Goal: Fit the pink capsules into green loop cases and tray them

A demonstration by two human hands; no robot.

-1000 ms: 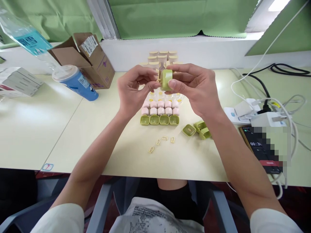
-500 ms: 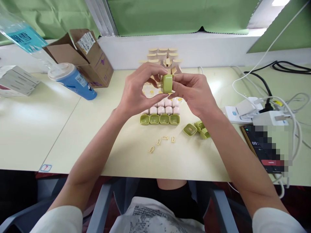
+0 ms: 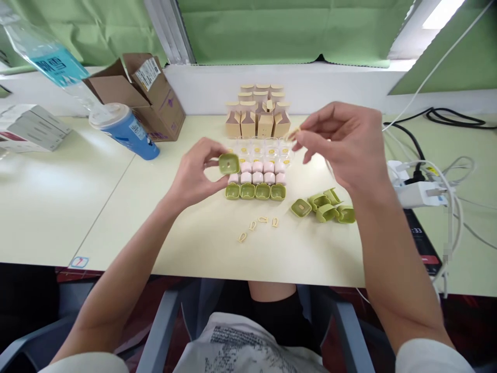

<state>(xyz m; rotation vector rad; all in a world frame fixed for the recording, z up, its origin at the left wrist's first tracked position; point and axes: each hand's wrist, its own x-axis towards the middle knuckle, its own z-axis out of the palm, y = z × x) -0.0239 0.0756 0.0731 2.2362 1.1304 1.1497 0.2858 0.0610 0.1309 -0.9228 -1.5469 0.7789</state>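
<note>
My left hand (image 3: pixel 198 173) grips a small green square plastic cup (image 3: pixel 229 163) by its edges, with its inside and a small slot at the base facing me. My right hand (image 3: pixel 339 140), up and to the right, pinches a small beige loop piece (image 3: pixel 293 134), slightly blurred, between thumb and fingers. Below lie several loose beige loops (image 3: pixel 263 219) on the table. A row of green cups (image 3: pixel 247 191) sits in front of rows of pale pink caps (image 3: pixel 257 177). More green cups (image 3: pixel 326 212) lie in a loose heap at the right, below my right hand.
Clear cups with yellow marks (image 3: pixel 257 150) and small open tan boxes (image 3: pixel 248 123) stand toward the wall. At left are a cardboard box (image 3: pixel 165 116), a blue cup (image 3: pixel 124 132) and a tilted bottle (image 3: pixel 58 65). Chargers (image 3: pixel 419 192), cables and a phone (image 3: pixel 423 238) lie at right.
My hands have moved apart. The left has drawn the green cup left and lower, turning its inside toward me; the right has gone right, now with a beige loop in its fingertips.
</note>
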